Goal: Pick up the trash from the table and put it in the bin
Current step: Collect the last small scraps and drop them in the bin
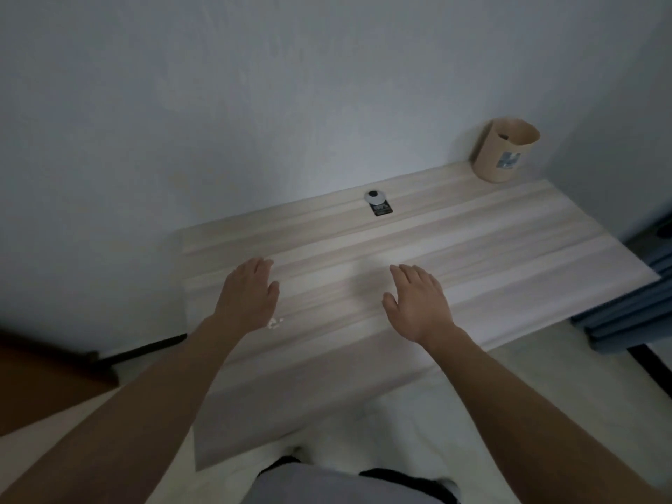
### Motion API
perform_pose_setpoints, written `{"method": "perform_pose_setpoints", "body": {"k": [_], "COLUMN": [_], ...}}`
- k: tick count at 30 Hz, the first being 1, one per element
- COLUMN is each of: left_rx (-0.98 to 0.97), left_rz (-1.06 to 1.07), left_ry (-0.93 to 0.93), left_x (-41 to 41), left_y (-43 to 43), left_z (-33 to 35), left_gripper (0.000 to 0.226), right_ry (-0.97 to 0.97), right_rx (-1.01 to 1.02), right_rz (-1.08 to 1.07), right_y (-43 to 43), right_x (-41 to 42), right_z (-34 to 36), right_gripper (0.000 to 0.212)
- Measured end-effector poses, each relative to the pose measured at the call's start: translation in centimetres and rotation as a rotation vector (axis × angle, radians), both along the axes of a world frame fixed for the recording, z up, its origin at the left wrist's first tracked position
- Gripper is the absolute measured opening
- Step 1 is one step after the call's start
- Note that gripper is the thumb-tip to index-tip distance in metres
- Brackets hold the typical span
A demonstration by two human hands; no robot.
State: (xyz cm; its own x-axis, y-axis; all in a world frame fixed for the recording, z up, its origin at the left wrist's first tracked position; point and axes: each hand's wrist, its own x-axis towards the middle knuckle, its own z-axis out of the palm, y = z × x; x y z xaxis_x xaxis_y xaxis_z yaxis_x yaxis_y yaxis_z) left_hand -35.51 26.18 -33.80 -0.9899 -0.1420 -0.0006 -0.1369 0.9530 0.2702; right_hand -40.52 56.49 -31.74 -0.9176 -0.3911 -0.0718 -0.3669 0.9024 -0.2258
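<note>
A pale wooden table (491, 249) fills the middle of the view. Both my hands hover flat over it, palms down and fingers extended, holding nothing. My left hand (247, 296) is near the table's left side. Small white scraps of trash (274, 323) lie on the wood just below its wrist, partly hidden by it. My right hand (418, 303) is about a hand's width to the right. A beige round bin (503, 150) with a small sticker stands upright at the far right corner against the wall.
A small black and white object (378, 203) rests at the table's far edge by the wall. Blue fabric (625, 321) hangs off the table's right side. A dark wooden piece (40, 387) sits at the lower left on the floor.
</note>
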Motion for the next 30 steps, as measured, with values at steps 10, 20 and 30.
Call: {"method": "perform_pose_setpoints", "body": {"k": [10, 20, 30], "left_rx": [0.083, 0.091, 0.187], "left_rz": [0.043, -0.136, -0.413], "left_ry": [-0.215, -0.394, -0.331], "left_x": [3.4, -1.2, -6.7], "left_y": [-7.0, -8.6, -9.5], "left_z": [-5.7, -9.5, -15.0], "left_gripper": [0.051, 0.06, 0.052], "right_ry": [-0.129, -0.306, -0.393], "right_rx": [0.043, -0.018, -0.072], "right_rz": [0.104, 0.169, -0.095], "right_y": [-9.8, -16.8, -21.1], "right_x": [2.3, 1.4, 2.6], "right_z": [-4.8, -11.1, -14.9], "right_gripper": [0.059, 0.058, 0.064]}}
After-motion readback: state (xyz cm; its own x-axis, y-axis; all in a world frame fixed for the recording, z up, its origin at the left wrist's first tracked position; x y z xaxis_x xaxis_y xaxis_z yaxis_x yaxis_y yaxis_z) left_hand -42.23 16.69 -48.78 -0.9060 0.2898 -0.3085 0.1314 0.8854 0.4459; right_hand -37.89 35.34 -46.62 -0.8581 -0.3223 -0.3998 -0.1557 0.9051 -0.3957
